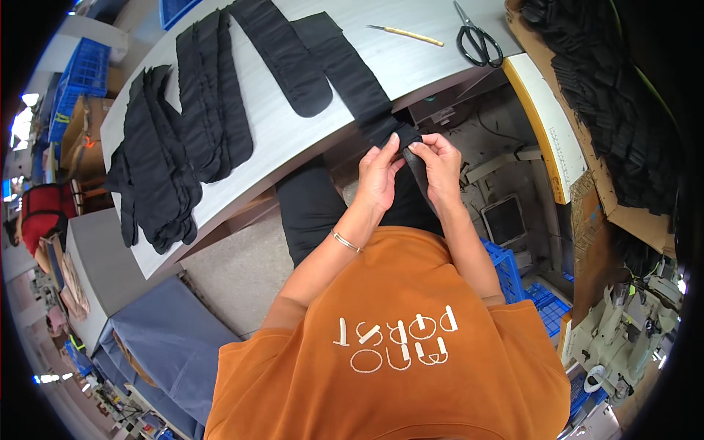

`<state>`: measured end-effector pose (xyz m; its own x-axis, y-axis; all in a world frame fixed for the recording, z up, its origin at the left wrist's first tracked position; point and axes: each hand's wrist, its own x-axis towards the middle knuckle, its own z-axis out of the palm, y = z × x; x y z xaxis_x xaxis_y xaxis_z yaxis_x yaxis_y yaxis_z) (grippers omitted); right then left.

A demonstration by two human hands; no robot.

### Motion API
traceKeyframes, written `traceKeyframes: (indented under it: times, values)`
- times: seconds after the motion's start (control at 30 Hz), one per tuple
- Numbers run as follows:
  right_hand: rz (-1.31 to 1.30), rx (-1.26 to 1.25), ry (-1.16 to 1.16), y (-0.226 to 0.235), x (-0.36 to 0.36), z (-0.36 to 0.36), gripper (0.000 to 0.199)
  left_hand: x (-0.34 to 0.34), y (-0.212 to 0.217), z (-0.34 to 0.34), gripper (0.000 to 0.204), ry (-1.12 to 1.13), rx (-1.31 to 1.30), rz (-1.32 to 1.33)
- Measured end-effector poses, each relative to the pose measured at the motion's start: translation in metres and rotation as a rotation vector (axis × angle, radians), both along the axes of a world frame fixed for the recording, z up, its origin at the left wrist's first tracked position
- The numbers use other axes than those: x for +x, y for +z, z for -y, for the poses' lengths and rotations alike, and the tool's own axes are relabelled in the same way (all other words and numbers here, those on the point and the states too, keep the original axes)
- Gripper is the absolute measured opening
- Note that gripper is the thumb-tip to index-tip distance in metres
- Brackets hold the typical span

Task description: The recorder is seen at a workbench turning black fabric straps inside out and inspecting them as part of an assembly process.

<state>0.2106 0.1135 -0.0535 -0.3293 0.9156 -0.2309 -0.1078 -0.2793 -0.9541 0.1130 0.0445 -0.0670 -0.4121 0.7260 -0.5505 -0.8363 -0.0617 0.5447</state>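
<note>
Just off the table's front edge, my left hand (381,170) and my right hand (438,165) pinch the near end of a long black fabric strip (357,82). The two hands are close together, thumbs on top. From there the strip runs up and away over the tabletop, while a narrow tail hangs below my right hand. Beside it lies another black strip (282,59) with a rounded end. Farther left, several black strips are stacked in overlapping piles, one pile (209,103) nearer the middle and another pile (158,161) at the table's left end.
On the light grey table (249,172) lie a thin yellow-handled tool (407,34) and black-handled scissors (480,45). A cardboard box (645,220) at the right holds many folded black pieces (598,81). Blue crates (81,81) stand far left. A person in red (45,213) is at the left.
</note>
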Motion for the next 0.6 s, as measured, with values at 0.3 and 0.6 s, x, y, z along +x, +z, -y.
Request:
traceKeyframes:
  times: [0.3,0.6]
  values:
    - [-0.004,0.062,-0.020,-0.005,-0.004,0.019,0.015,0.009,0.016,-0.002,0.025,-0.047,0.150,0.113]
    - [0.341,0.454,-0.079,-0.002,-0.006,0.023,0.029,0.011,0.011,0.002,0.021,-0.136,0.110,0.138]
